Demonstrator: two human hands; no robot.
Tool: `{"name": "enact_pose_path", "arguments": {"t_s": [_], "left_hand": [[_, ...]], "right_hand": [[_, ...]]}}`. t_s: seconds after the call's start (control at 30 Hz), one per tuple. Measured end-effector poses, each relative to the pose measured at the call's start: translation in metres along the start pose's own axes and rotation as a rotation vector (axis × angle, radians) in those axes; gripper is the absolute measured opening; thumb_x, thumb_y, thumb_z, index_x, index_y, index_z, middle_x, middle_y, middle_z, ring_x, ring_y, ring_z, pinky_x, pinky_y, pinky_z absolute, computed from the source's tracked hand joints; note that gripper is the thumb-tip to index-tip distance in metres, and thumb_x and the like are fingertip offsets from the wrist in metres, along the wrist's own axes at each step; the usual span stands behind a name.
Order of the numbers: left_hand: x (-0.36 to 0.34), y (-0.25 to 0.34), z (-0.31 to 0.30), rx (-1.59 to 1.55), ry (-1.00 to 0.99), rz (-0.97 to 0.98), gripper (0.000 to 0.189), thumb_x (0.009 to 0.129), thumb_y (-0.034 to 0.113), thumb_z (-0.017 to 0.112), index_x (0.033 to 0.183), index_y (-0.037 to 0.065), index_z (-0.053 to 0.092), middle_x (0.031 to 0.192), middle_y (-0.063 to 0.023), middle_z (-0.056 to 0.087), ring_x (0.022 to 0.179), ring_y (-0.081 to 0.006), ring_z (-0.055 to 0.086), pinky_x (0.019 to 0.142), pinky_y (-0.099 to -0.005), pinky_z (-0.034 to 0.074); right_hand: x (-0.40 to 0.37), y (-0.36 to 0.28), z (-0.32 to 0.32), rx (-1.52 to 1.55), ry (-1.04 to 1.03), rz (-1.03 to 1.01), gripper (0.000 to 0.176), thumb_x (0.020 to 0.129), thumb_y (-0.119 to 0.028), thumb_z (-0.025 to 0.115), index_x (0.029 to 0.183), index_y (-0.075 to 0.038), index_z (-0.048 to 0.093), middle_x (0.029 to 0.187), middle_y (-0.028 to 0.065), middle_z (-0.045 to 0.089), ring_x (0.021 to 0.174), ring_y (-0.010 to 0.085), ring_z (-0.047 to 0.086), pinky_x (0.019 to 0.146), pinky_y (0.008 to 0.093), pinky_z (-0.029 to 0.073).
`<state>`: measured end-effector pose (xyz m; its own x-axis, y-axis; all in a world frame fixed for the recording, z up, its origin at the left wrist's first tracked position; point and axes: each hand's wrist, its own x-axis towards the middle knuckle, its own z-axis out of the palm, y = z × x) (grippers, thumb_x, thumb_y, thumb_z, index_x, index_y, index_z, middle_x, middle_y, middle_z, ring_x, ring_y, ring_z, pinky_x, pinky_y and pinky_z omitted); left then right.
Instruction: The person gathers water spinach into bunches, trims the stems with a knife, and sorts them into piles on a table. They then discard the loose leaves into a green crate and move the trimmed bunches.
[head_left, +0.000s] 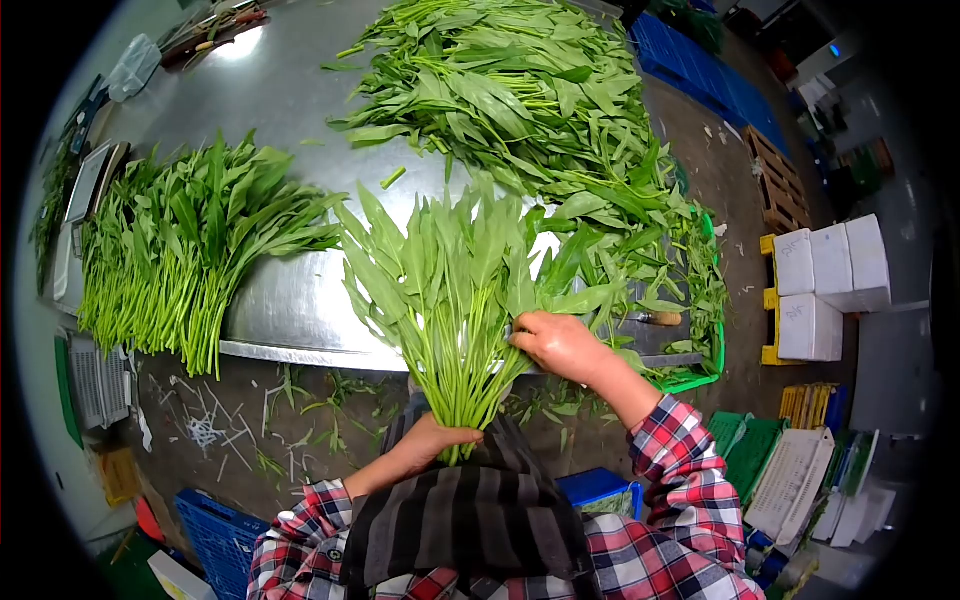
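My left hand (440, 440) is closed round the lower stems of a bunch of leafy greens (450, 290), which stands upright in front of me with its leaves fanned over the metal table's edge. At the right side of the bunch, my right hand (550, 343) has its fingers curled at the leaves; what they grip, if anything, is hidden. A row of greens with aligned stems (190, 250) lies at the table's left. The large pile of loose greens (520, 100) covers the back right of the table.
The metal table (290, 310) spans the front. On its right are a knife handle (660, 318) and a green crate (715, 340) with leaves. Tools (215, 35) and a plastic bag (135, 68) lie at back left. White boxes (810, 335) and a blue crate (215, 540) stand beyond.
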<state>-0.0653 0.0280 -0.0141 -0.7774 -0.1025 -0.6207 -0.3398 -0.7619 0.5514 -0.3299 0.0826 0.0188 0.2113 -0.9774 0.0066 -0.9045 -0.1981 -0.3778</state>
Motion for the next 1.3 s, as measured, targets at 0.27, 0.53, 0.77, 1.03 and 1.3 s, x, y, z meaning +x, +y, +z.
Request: {"name": "enact_pose_path", "arguments": {"t_s": [0.27,0.53,0.77,1.03,1.3], "left_hand": [[0.004,-0.008,-0.001,0.052,0.03,0.037,0.019,0.076,0.005,0.066,0.094,-0.001,0.06,0.082,-0.0061,0.063,0.073,-0.0135,0.059,0.066,-0.025,0.046],[0.003,-0.003,0.004,0.049,0.046,0.015,0.018,0.076,0.007,0.065,0.093,0.0,0.06,0.082,-0.0051,0.063,0.073,-0.0127,0.058,0.067,-0.0246,0.045],[0.003,-0.008,0.001,0.084,0.034,0.068,0.014,0.078,0.006,0.064,0.09,0.0,0.061,0.08,-0.0068,0.063,0.073,-0.0139,0.059,0.068,-0.0248,0.045],[0.002,-0.01,-0.013,-0.054,-0.12,-0.018,0.029,0.076,0.005,0.068,0.103,0.0,0.06,0.091,-0.0078,0.063,0.083,-0.0151,0.059,0.074,-0.0266,0.046],[-0.007,-0.004,-0.012,0.019,-0.138,0.03,0.034,0.08,0.013,0.067,0.109,0.0,0.058,0.097,-0.0054,0.062,0.086,-0.0132,0.058,0.077,-0.0252,0.045]], "right_hand": [[0.001,-0.026,-0.006,0.065,-0.18,-0.044,0.017,0.075,-0.011,0.059,0.092,-0.007,0.06,0.091,0.0049,0.056,0.078,0.0235,0.06,0.061,0.0341,0.05],[-0.006,-0.042,0.0,0.082,-0.103,-0.132,0.021,0.069,-0.007,0.061,0.09,-0.006,0.059,0.089,0.0056,0.057,0.074,0.0233,0.06,0.06,0.0327,0.05],[-0.028,-0.009,-0.067,-0.234,0.645,0.15,0.028,0.074,-0.001,0.061,0.101,-0.004,0.057,0.102,0.0119,0.057,0.089,0.0251,0.058,0.072,0.0324,0.049],[-0.077,-0.06,-0.051,0.979,-0.098,0.914,0.043,0.081,-0.019,0.063,0.119,0.0,0.05,0.12,0.0123,0.051,0.109,0.023,0.051,0.092,0.0345,0.041],[-0.024,-0.092,0.047,1.318,-0.496,0.683,0.038,0.081,-0.033,0.062,0.101,0.0,0.063,0.096,0.0136,0.065,0.09,0.0216,0.06,0.078,0.0303,0.045]]}}
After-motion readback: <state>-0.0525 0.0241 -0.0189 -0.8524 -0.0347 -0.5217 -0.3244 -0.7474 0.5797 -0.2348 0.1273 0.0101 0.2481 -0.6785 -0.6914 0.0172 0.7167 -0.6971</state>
